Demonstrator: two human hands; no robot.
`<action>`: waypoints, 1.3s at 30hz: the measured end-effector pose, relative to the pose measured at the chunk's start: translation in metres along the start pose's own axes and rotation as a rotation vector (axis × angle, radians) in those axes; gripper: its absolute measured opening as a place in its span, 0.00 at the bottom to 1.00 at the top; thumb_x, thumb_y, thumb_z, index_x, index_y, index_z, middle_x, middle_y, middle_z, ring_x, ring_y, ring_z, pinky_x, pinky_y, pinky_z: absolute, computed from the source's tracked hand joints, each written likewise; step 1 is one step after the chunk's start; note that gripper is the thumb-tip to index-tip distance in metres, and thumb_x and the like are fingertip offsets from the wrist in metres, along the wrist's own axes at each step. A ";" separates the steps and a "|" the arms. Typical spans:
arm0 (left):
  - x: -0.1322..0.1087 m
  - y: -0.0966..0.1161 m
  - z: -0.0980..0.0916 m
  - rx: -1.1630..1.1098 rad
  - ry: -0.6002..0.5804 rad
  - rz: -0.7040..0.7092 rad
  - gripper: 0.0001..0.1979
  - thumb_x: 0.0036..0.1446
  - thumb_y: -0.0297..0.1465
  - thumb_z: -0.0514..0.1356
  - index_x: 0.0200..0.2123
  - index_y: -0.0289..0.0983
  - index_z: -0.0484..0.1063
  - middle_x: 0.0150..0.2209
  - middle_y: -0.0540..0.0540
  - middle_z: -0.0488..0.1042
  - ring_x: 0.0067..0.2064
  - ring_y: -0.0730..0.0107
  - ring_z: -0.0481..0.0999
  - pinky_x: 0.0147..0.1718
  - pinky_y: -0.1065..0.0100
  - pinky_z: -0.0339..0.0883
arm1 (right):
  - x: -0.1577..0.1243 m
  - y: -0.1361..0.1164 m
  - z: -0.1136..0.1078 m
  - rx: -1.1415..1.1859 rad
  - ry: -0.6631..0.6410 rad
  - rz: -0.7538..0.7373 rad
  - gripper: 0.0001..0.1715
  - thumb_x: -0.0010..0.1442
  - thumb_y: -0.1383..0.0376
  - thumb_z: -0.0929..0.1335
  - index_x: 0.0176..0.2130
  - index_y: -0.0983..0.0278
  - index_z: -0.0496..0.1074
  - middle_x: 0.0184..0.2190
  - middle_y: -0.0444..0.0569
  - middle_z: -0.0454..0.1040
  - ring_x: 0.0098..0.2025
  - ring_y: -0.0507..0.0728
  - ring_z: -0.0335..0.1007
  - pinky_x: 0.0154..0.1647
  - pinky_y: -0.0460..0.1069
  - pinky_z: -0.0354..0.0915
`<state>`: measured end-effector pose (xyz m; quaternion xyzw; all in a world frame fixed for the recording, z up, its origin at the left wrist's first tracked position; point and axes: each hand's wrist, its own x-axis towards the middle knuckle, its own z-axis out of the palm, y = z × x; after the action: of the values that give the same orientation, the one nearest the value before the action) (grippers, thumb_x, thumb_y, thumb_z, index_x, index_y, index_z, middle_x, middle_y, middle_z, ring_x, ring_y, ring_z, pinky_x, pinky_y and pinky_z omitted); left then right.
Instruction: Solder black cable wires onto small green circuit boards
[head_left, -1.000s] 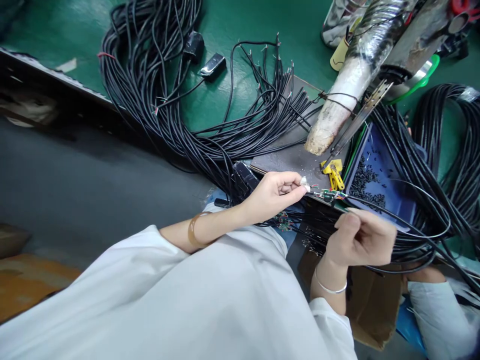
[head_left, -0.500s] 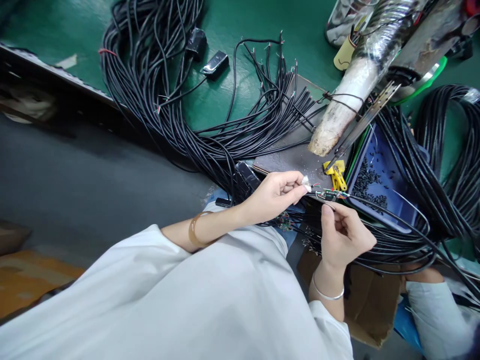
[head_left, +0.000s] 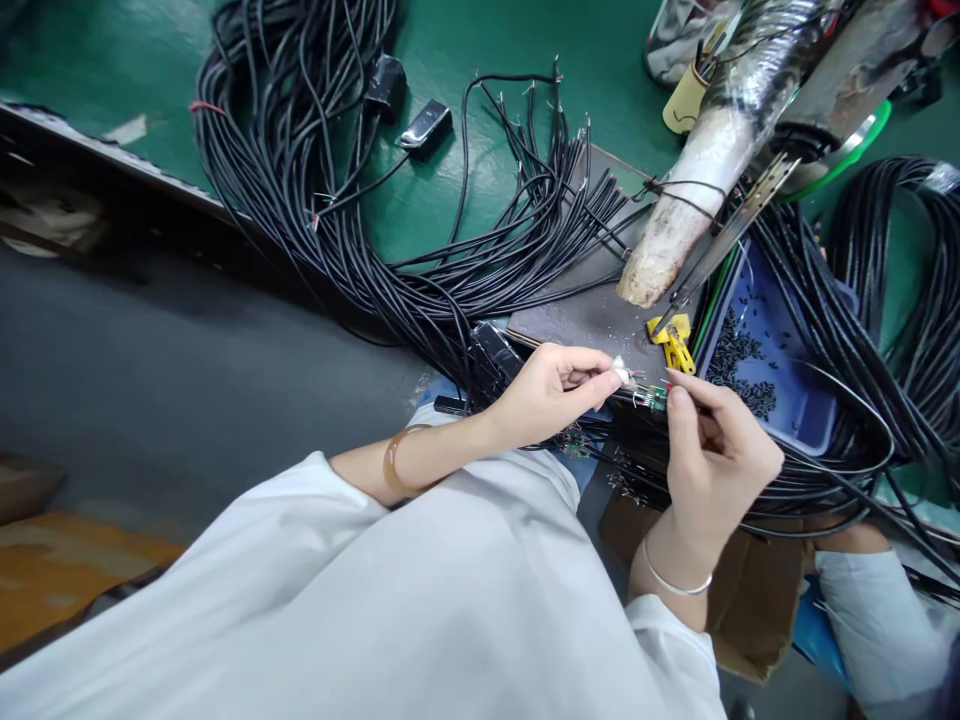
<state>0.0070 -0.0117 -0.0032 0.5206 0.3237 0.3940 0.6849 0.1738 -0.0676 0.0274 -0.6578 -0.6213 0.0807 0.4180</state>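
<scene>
My left hand (head_left: pixel 559 392) is closed in a pinch, with white covers on its fingertips. Thin coloured wires (head_left: pixel 637 375) stick out from a black cable end at those fingertips. Against them lies a small green circuit board (head_left: pixel 657 398) with fine leads at its left end. The thumb and forefinger of my right hand (head_left: pixel 716 440) are pinched together at the board's right end and partly hide it. Just beyond the board are a yellow clip (head_left: pixel 673 345) and the slim metal tip of a soldering iron (head_left: pixel 724 240).
Bundles of black cable (head_left: pixel 420 290) cover the green table (head_left: pixel 480 130). A white duct (head_left: pixel 667 240) hangs over a grey board. To the right is a blue tray (head_left: pixel 814 430) with small black pieces. Another person's sleeve (head_left: pixel 870 610) shows at lower right, beside a cardboard box (head_left: pixel 757 610).
My right hand has moved right and slightly up, from below the circuit board to its right end. A thin looped wire at right has swung outward. My left hand has barely moved.
</scene>
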 end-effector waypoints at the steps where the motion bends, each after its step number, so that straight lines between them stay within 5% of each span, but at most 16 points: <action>1: 0.001 0.001 0.000 0.003 0.005 0.022 0.12 0.62 0.34 0.61 0.28 0.32 0.72 0.26 0.50 0.67 0.28 0.78 0.65 0.27 0.75 0.60 | 0.001 0.001 0.000 0.049 -0.006 0.069 0.08 0.64 0.63 0.71 0.44 0.59 0.81 0.31 0.44 0.78 0.23 0.46 0.62 0.23 0.45 0.57; 5: 0.003 0.007 0.000 -0.016 0.004 0.078 0.07 0.57 0.30 0.64 0.29 0.31 0.76 0.30 0.48 0.70 0.32 0.76 0.68 0.31 0.74 0.64 | 0.008 0.006 -0.002 0.213 -0.080 0.213 0.09 0.62 0.61 0.72 0.43 0.60 0.81 0.32 0.45 0.79 0.25 0.47 0.68 0.22 0.43 0.58; 11: 0.003 0.008 0.000 -0.085 -0.016 0.013 0.07 0.55 0.29 0.64 0.27 0.31 0.74 0.28 0.50 0.68 0.29 0.79 0.67 0.29 0.75 0.62 | 0.014 0.008 -0.001 0.177 -0.130 0.199 0.09 0.62 0.61 0.73 0.42 0.62 0.81 0.35 0.48 0.82 0.29 0.49 0.75 0.24 0.43 0.64; 16: 0.004 0.002 0.002 -0.104 0.033 0.010 0.05 0.52 0.26 0.65 0.27 0.32 0.73 0.28 0.51 0.68 0.29 0.79 0.68 0.30 0.75 0.64 | -0.004 0.004 -0.001 -0.016 0.228 -0.058 0.11 0.63 0.68 0.71 0.45 0.60 0.81 0.38 0.48 0.83 0.33 0.54 0.80 0.27 0.47 0.70; 20: 0.005 0.000 0.002 -0.113 0.035 0.008 0.05 0.52 0.26 0.65 0.28 0.31 0.73 0.28 0.50 0.68 0.30 0.79 0.68 0.30 0.75 0.63 | -0.030 0.010 -0.001 -0.157 0.250 -0.223 0.22 0.61 0.73 0.72 0.52 0.55 0.78 0.28 0.42 0.81 0.22 0.50 0.73 0.25 0.46 0.67; 24: 0.006 0.000 0.001 -0.111 0.028 0.021 0.05 0.53 0.26 0.65 0.27 0.31 0.72 0.28 0.51 0.66 0.29 0.81 0.66 0.28 0.76 0.61 | -0.041 0.017 0.010 -0.243 0.095 -0.315 0.24 0.61 0.71 0.73 0.56 0.55 0.76 0.34 0.44 0.83 0.25 0.48 0.74 0.29 0.44 0.67; 33: 0.006 -0.007 -0.001 -0.067 -0.007 0.040 0.04 0.56 0.26 0.63 0.29 0.30 0.73 0.30 0.50 0.68 0.31 0.80 0.68 0.31 0.75 0.63 | -0.037 0.016 0.017 -0.233 -0.032 -0.347 0.22 0.65 0.70 0.69 0.58 0.58 0.74 0.34 0.45 0.82 0.23 0.47 0.70 0.29 0.44 0.66; 39: 0.006 -0.005 -0.003 -0.054 -0.038 0.058 0.05 0.56 0.26 0.64 0.29 0.31 0.73 0.30 0.51 0.68 0.30 0.80 0.67 0.30 0.75 0.62 | -0.026 0.015 0.008 -0.198 0.137 -0.233 0.13 0.61 0.68 0.74 0.46 0.58 0.77 0.21 0.36 0.73 0.17 0.45 0.61 0.23 0.43 0.60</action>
<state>0.0086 -0.0061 -0.0087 0.5185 0.2843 0.4124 0.6930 0.1748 -0.0852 0.0017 -0.6233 -0.6684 -0.0750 0.3989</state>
